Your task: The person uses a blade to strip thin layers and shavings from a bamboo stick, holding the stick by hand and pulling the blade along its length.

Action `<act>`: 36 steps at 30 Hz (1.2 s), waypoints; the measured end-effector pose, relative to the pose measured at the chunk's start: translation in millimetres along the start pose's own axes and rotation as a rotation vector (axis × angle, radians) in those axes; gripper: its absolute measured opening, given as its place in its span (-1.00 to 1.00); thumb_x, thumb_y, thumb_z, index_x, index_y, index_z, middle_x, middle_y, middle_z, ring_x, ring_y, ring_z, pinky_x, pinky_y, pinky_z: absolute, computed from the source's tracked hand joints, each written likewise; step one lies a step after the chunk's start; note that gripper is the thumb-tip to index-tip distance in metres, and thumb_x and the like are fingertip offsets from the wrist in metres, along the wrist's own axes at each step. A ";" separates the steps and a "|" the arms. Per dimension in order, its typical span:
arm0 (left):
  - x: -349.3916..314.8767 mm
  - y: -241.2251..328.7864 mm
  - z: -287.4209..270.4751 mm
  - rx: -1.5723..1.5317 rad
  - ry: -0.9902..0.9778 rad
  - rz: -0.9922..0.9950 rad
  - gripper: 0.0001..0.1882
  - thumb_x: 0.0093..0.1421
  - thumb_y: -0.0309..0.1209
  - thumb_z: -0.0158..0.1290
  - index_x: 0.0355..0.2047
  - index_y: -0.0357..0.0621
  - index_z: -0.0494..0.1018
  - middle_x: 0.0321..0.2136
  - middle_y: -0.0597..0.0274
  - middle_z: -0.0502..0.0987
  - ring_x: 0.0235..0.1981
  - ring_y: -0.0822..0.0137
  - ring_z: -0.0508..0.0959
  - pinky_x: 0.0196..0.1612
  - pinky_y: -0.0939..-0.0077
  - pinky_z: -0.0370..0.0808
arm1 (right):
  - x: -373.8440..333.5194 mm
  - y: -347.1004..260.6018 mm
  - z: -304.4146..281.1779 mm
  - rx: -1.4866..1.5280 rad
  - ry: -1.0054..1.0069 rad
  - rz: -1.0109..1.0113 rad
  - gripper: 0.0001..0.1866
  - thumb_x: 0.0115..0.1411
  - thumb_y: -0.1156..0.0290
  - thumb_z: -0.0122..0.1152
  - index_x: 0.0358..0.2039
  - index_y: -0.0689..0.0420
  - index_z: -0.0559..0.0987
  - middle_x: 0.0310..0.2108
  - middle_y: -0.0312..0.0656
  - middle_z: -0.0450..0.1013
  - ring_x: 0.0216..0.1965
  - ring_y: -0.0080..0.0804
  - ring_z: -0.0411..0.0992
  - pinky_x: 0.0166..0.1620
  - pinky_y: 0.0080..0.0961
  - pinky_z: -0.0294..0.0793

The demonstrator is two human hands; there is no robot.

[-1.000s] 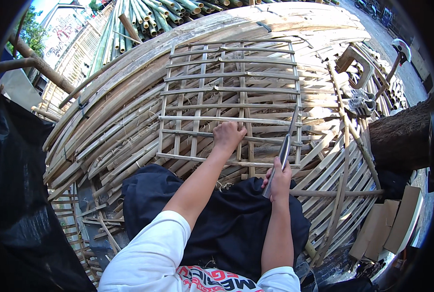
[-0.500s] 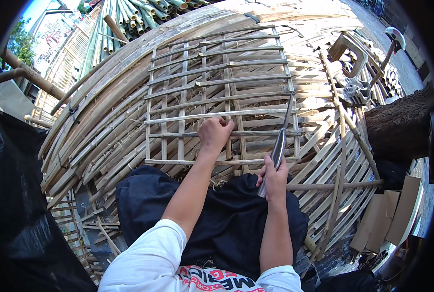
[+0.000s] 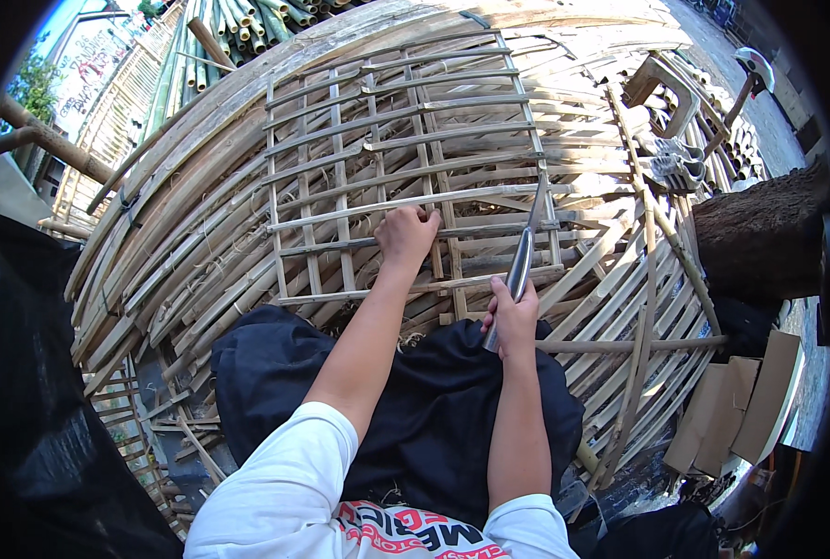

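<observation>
A lattice panel of thin split-bamboo slats (image 3: 294, 224) lies tilted in front of me over a heap of bamboo strips. My left hand (image 3: 404, 238) is closed on the near part of the panel, with its fingers around a slat at a crossing. In my right hand (image 3: 513, 321) is a knife (image 3: 519, 263) with a long shiny metal handle, fingers wrapped round the handle's lower end. Its narrow blade points away from me and lies along the panel's right edge; whether it touches the slats I cannot tell. Dark cloth (image 3: 415, 401) covers my lap below both hands.
Long bent bamboo strips (image 3: 168, 233) are piled beneath and left of the panel. Green bamboo poles (image 3: 238, 28) stand at the back. At right are a thick trunk (image 3: 760, 219), a metal clamp-like frame (image 3: 680, 98), shoes (image 3: 671, 168) and cardboard (image 3: 769, 401). Black sheeting (image 3: 33, 401) hangs at left.
The panel has turned slightly, its right side rising, and shifted left. My right hand and the knife have moved a little left and away from me. The left hand keeps its hold.
</observation>
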State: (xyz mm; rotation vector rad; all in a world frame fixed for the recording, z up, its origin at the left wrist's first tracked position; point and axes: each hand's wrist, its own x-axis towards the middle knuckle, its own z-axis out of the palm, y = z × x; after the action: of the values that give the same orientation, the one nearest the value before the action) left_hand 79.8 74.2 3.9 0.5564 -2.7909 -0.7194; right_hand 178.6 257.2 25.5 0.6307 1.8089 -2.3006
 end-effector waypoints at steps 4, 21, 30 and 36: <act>2.6 -11.2 3.8 0.012 0.016 0.013 -0.63 0.00 -0.02 0.22 -0.46 -0.08 0.67 -0.50 0.03 0.64 -0.37 0.03 0.65 -0.22 0.14 0.56 | -1.7 -0.4 0.4 -0.007 -0.018 -0.006 -0.75 0.23 0.32 0.23 -0.29 0.13 0.35 -0.68 -0.31 0.30 -0.78 -0.59 0.29 -0.75 -0.59 0.30; -0.6 -32.0 3.0 0.021 0.103 -0.033 -0.69 -0.05 -0.09 0.23 -0.55 -0.10 0.65 -0.53 0.00 0.62 -0.43 -0.02 0.64 -0.24 0.12 0.58 | -3.7 3.1 4.7 -0.097 -0.019 -0.013 -0.75 0.22 0.33 0.24 -0.31 0.15 0.35 -0.67 -0.30 0.31 -0.78 -0.60 0.29 -0.75 -0.60 0.29; -7.6 -31.6 4.3 0.048 0.007 -0.042 -0.64 0.03 -0.06 0.21 -0.48 -0.13 0.65 -0.51 -0.03 0.62 -0.39 -0.03 0.64 -0.23 0.12 0.58 | -4.3 5.0 5.1 -0.120 -0.032 -0.016 -0.76 0.22 0.32 0.24 -0.31 0.14 0.37 -0.67 -0.31 0.31 -0.78 -0.60 0.28 -0.75 -0.60 0.30; -24.0 -43.6 -13.8 -0.062 -0.032 0.129 -0.68 0.07 -0.18 0.20 -0.33 -0.19 0.62 -0.40 -0.03 0.63 -0.32 -0.01 0.64 -0.17 0.18 0.57 | -6.0 4.3 7.1 -0.108 -0.043 -0.037 -0.76 0.22 0.34 0.24 -0.33 0.16 0.36 -0.68 -0.31 0.31 -0.79 -0.61 0.29 -0.76 -0.60 0.31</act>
State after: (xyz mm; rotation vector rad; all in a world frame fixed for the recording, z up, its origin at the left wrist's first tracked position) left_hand 118.9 42.8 -8.5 0.3522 -2.7921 -0.7909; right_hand 183.9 248.4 25.4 0.5318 1.9246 -2.2034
